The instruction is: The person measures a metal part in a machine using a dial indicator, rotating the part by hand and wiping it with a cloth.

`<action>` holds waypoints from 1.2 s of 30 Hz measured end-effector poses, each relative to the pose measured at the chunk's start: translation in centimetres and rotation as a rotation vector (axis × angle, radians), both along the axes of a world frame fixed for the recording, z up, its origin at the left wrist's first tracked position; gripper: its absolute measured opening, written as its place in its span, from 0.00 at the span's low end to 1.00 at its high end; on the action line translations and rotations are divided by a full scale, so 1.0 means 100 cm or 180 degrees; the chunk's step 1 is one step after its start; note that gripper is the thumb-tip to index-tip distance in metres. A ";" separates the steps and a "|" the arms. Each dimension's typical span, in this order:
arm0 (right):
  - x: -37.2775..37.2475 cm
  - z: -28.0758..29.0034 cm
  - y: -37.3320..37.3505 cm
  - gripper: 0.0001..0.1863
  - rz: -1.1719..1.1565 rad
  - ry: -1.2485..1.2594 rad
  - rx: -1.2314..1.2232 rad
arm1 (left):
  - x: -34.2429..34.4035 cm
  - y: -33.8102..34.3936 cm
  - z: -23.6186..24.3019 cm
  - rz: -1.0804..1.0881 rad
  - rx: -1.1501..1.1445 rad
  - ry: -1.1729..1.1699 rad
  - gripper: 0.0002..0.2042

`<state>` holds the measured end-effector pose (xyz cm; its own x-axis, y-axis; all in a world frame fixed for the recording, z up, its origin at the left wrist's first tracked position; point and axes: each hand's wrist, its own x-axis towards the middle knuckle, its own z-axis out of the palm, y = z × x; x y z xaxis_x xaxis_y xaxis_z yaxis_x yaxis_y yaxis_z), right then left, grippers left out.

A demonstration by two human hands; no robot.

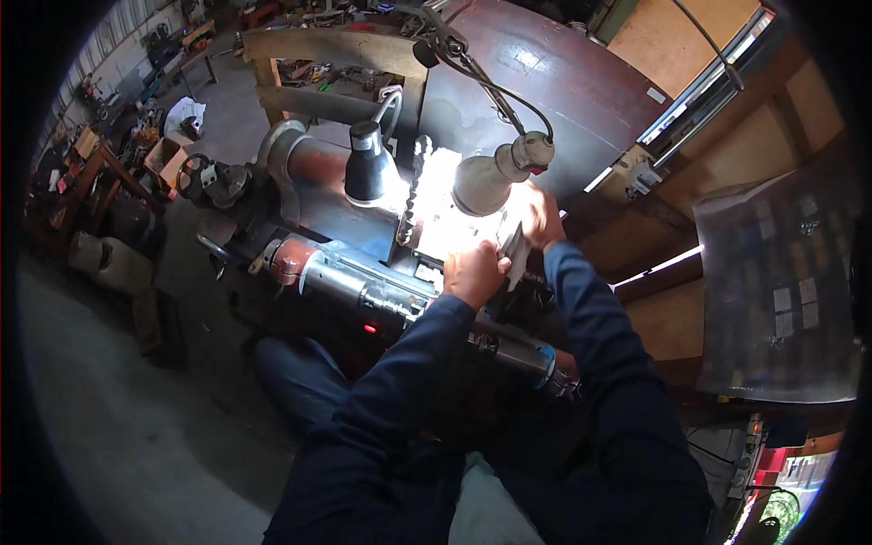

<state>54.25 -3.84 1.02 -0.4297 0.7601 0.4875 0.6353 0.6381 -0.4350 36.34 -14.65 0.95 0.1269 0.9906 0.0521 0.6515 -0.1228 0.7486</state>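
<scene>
Nearest are the two dark sleeves, which reach from below to the brightly lit spot on the machine. The left hand point(474, 272) has its fingers curled in, but whether it grips something cannot be told. The right hand point(543, 218), a little further, seems closed on a pale cloth-like piece point(516, 259), which hangs between the two hands, just below the beige lamp point(481, 186). The handling appears to be under way; because of the strong glare, it is not possible to say what is done and what is left. The lamp's head stands close over the hands and partly hides the place. To the left lie a metal cylinder point(327, 277) and, beyond it, a black lamp point(366, 173). Farther back are a reddish-brown panel point(545, 73) and a wooden frame point(336, 45).
</scene>
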 end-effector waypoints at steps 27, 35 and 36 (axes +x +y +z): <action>0.107 -0.071 0.069 0.22 -0.0465 -0.0170 -0.0690 | 0.027 -0.004 -0.007 -0.0266 0.0529 0.0026 0.09; 0.019 -0.013 0.015 0.18 0.0481 -0.0217 -0.0151 | -0.001 0.005 -0.014 -0.0024 0.0808 0.0041 0.11; 0.050 -0.037 0.041 0.19 0.0133 0.0537 -0.0217 | 0.014 0.002 -0.010 -0.0085 0.0738 -0.0144 0.11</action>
